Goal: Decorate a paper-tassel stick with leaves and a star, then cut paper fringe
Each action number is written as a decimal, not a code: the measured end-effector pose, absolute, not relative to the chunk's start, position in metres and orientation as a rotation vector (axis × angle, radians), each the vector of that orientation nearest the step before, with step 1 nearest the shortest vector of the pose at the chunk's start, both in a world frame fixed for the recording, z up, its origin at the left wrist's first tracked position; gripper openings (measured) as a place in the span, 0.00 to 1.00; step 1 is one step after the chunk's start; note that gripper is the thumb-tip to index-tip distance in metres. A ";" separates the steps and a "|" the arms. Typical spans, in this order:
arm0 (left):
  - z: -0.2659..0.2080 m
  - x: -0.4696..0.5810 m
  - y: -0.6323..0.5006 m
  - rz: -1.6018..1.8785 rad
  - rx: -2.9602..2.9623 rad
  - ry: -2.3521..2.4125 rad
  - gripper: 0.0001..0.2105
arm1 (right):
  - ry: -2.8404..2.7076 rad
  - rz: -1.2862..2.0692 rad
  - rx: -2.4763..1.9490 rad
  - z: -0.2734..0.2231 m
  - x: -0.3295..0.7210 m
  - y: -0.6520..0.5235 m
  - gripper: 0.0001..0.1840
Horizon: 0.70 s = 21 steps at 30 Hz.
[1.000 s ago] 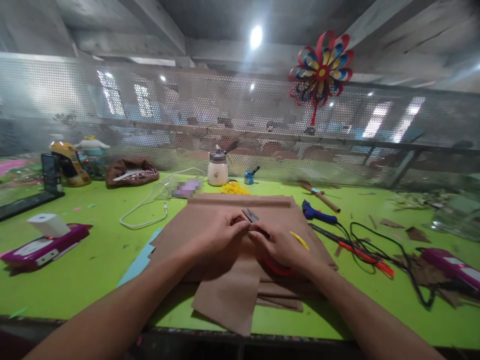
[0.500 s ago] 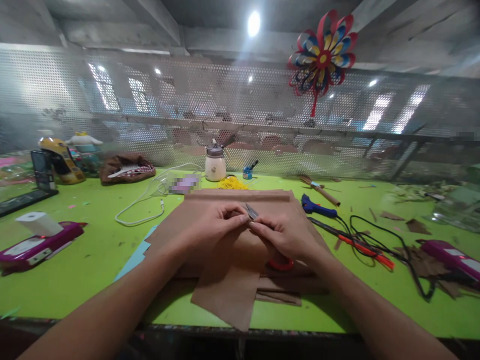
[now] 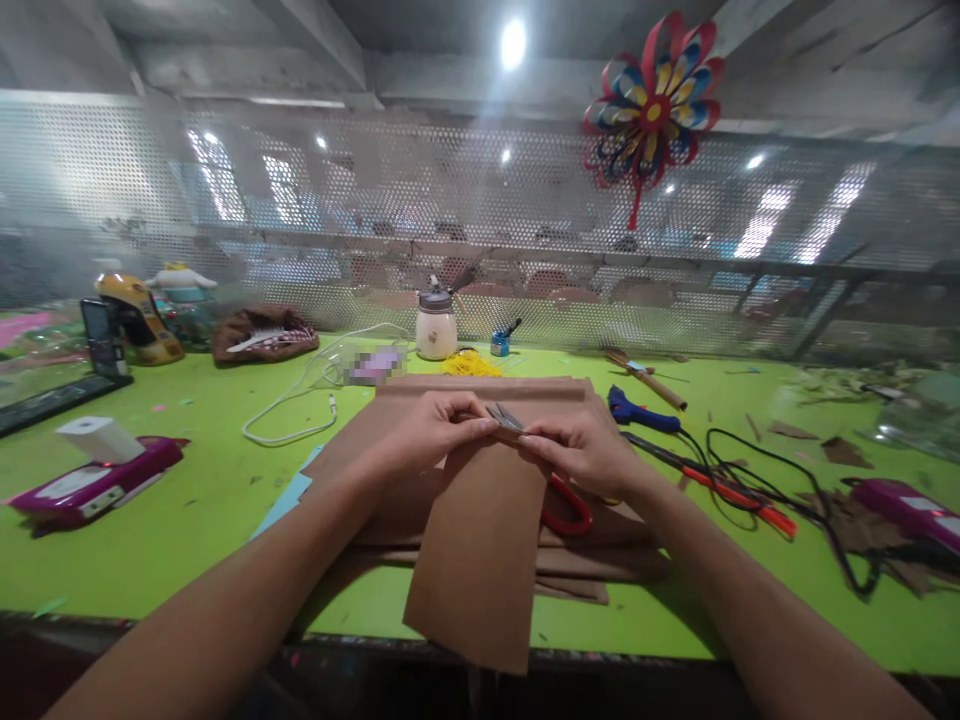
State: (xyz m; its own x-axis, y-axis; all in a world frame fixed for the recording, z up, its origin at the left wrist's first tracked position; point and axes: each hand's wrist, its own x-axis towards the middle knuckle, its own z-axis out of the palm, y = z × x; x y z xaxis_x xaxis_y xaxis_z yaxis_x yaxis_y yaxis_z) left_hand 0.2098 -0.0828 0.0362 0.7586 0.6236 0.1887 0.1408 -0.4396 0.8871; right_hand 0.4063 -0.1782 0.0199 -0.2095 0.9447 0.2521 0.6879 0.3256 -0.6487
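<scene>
Between my hands, a strip of brown paper (image 3: 480, 540) hangs down toward the table's front edge, its top edge narrowly folded or rolled. My left hand (image 3: 442, 428) pinches the left end of that edge between thumb and fingers. At the right end, my right hand (image 3: 577, 450) pinches it in the same way. Scissors with a red handle (image 3: 568, 508) lie on the stack of brown paper sheets (image 3: 360, 440) behind the strip. Their blade tips show just above the fold, and the middle of them is hidden by the strip and my right hand.
On the right lie a blue glue gun (image 3: 641, 412), a long red-handled tool (image 3: 739, 497), a black cord and paper scraps. Purple power strips (image 3: 97, 480) rest at both sides. A white bottle (image 3: 436, 325), yellow strands (image 3: 470, 363) and a small blue bottle (image 3: 500, 343) stand behind the paper.
The top edge of the strip has turned up into view, and my right hand has moved slightly right, apart from the left. More of the strip and the red handle shows.
</scene>
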 end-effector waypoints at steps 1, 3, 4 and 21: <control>0.037 0.209 -0.081 0.607 1.992 0.554 0.12 | -1.968 0.551 -1.425 0.019 0.407 -0.178 0.17; 0.039 0.206 -0.080 0.555 1.991 0.489 0.12 | -1.957 0.571 -1.406 0.019 0.409 -0.178 0.17; 0.040 0.205 -0.080 0.526 1.979 0.457 0.12 | -1.956 0.572 -1.397 0.019 0.410 -0.179 0.17; 0.028 0.204 -0.069 0.547 1.503 0.505 0.13 | -1.251 1.063 -0.933 0.007 0.413 -0.168 0.16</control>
